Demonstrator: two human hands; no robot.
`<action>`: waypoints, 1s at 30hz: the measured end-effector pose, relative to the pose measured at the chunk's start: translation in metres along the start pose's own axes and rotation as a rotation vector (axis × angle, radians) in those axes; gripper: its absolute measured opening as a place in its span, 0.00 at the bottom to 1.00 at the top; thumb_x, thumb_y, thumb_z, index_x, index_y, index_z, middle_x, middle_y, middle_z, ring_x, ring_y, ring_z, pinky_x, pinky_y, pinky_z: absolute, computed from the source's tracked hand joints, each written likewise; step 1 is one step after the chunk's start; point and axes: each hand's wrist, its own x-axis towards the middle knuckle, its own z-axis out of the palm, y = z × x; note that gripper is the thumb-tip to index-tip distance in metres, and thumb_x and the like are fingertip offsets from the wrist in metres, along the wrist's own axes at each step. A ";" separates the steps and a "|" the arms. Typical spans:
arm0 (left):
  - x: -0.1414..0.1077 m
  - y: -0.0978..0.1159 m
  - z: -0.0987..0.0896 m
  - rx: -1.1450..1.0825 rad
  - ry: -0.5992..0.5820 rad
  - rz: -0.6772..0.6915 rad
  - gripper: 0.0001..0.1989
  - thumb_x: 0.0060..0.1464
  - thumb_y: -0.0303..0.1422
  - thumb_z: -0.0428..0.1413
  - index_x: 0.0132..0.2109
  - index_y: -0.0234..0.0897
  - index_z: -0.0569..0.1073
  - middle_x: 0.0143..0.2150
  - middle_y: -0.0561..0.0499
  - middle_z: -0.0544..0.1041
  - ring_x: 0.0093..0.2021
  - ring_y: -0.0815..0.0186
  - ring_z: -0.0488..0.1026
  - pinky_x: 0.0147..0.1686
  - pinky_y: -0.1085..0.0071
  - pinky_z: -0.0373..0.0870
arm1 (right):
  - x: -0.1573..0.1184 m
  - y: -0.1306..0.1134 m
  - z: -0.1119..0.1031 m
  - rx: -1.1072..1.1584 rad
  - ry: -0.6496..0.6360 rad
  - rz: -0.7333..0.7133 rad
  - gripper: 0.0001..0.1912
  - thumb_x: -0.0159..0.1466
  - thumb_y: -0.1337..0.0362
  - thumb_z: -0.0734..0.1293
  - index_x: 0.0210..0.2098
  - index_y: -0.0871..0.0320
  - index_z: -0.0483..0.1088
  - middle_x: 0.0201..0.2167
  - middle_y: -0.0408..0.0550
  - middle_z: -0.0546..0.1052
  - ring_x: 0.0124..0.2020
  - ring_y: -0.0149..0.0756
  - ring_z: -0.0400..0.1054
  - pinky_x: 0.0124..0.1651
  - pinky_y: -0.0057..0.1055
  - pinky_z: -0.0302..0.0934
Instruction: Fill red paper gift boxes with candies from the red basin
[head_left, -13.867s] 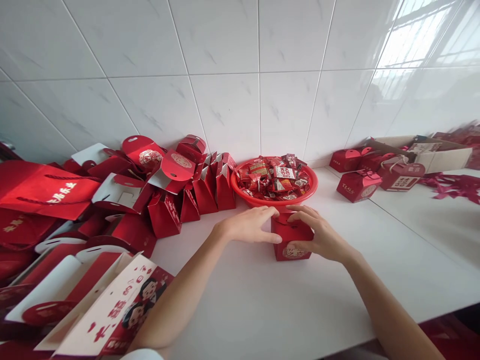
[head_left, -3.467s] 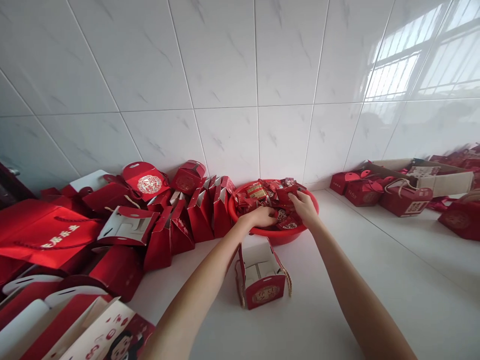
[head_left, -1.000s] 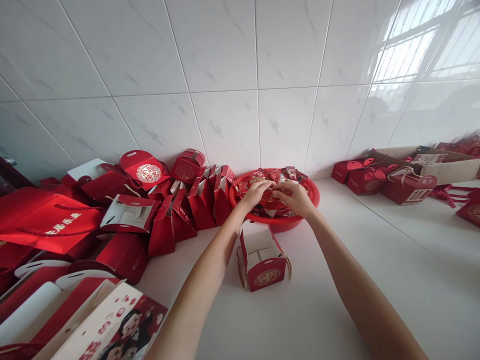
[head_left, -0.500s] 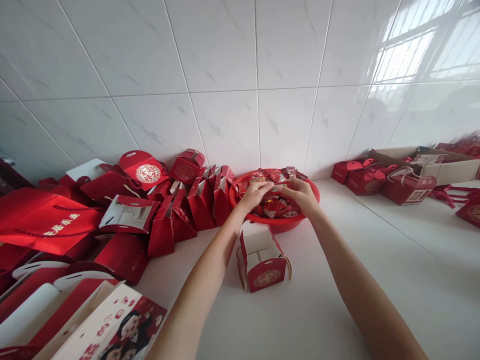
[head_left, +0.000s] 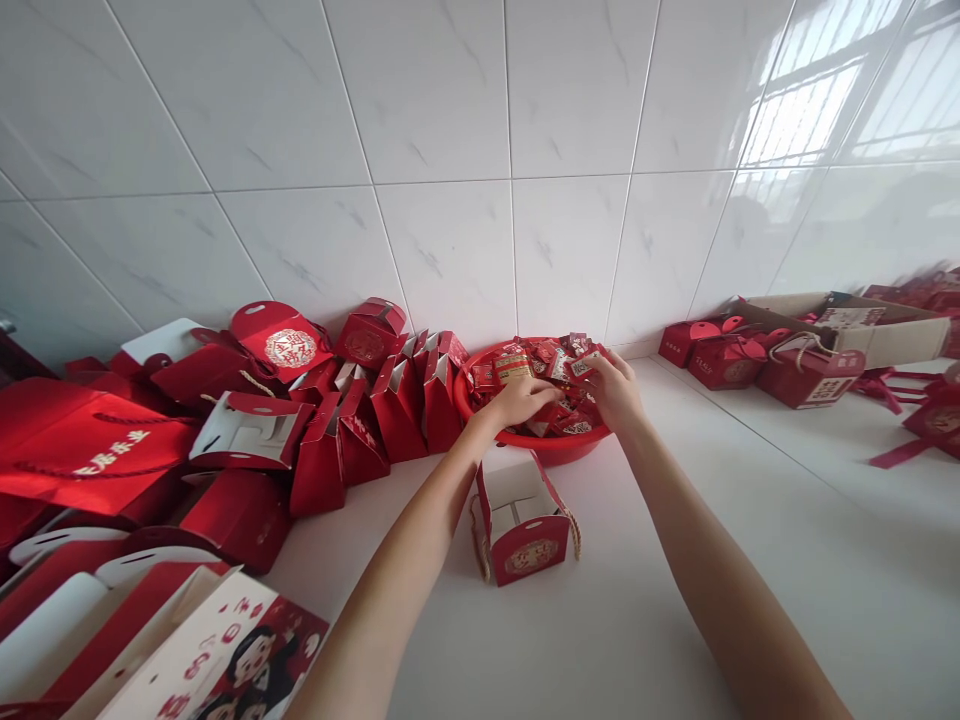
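Note:
A red basin (head_left: 559,452) full of small red wrapped packets (head_left: 551,360) stands against the tiled wall. My left hand (head_left: 521,402) reaches over its front left part, fingers pointing down among the packets; whether the fingertips hold one is hidden. At the basin's right side, my right hand (head_left: 613,385) has its fingers closed on a red-and-white packet. Just in front of the basin sits an open red box (head_left: 529,550) with rope handles hanging at its sides and a pale interior.
Many red gift boxes (head_left: 401,400) and a red bag (head_left: 97,445) crowd the left. More red boxes (head_left: 810,375) and a cardboard carton (head_left: 911,335) stand at the back right on the white counter (head_left: 750,480).
My hands have moved apart from where they nearly met above the basin. The left has lowered toward the packets, and the right now pinches a packet at the right side.

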 end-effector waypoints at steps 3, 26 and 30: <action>0.000 0.001 0.001 0.310 -0.007 -0.079 0.20 0.57 0.38 0.53 0.20 0.37 0.73 0.19 0.51 0.72 0.27 0.64 0.72 0.33 0.69 0.68 | 0.000 0.000 0.001 -0.013 0.036 -0.014 0.11 0.49 0.56 0.72 0.30 0.53 0.72 0.31 0.43 0.78 0.32 0.35 0.72 0.35 0.31 0.70; 0.023 0.006 0.001 0.694 -0.097 -0.093 0.14 0.51 0.38 0.61 0.43 0.37 0.80 0.46 0.41 0.80 0.47 0.51 0.77 0.45 0.65 0.71 | 0.000 0.002 0.006 -0.050 0.177 -0.029 0.11 0.51 0.54 0.70 0.27 0.54 0.68 0.26 0.43 0.76 0.31 0.38 0.72 0.33 0.33 0.68; 0.027 0.011 0.003 0.764 -0.082 -0.200 0.10 0.53 0.37 0.57 0.36 0.35 0.79 0.40 0.39 0.81 0.45 0.48 0.77 0.44 0.61 0.71 | -0.001 0.002 0.006 -0.034 0.173 -0.019 0.12 0.51 0.54 0.71 0.26 0.54 0.68 0.25 0.42 0.75 0.28 0.36 0.69 0.30 0.31 0.65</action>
